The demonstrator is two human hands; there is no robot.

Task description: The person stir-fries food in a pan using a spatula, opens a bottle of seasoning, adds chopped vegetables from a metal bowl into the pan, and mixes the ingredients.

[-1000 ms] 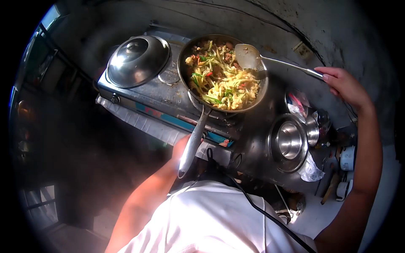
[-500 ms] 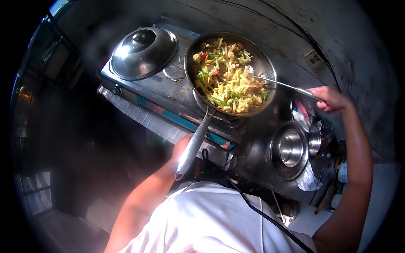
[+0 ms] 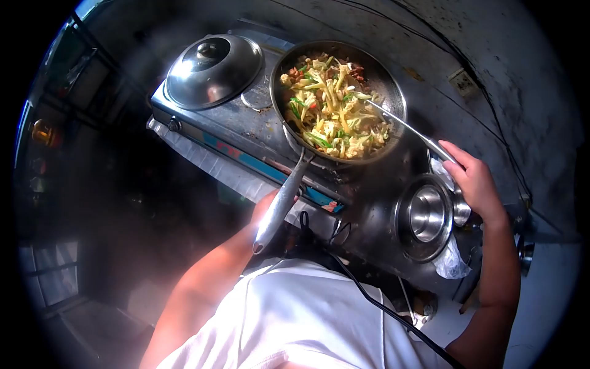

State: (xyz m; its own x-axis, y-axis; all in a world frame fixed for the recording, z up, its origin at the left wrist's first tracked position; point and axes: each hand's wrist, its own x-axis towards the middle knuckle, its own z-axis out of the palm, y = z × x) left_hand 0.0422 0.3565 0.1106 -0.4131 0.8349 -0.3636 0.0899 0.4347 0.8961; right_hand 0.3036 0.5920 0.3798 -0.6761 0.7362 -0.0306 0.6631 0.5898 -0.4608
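A deep frying pan (image 3: 401,101) sits on the right side of the gas stove (image 3: 236,132). Inside it is a stir-fry (image 3: 337,114) of pale cauliflower pieces, green strips, red bits and browned chunks. My right hand (image 3: 472,175) is closed round the handle of a long metal spatula (image 3: 410,127), whose head is buried among the vegetables at the pan's right side. Under the long pan handle (image 3: 279,209), my left hand (image 3: 265,206) reaches to the stove's front near a control knob. The handle covers most of its fingers, so I cannot tell their grip.
A domed steel lid (image 3: 212,74) rests on the stove's left burner. Nested metal bowls (image 3: 427,215) and a clear plastic bag (image 3: 452,261) are to the right. A black cable (image 3: 375,301) crosses my white shirt. Behind the stove stands a stained wall (image 3: 491,55).
My right hand has come down and slightly left, tilting the spatula more steeply. Food in the pan has shifted, with browned chunks now showing at the back. My left hand stays near the stove front.
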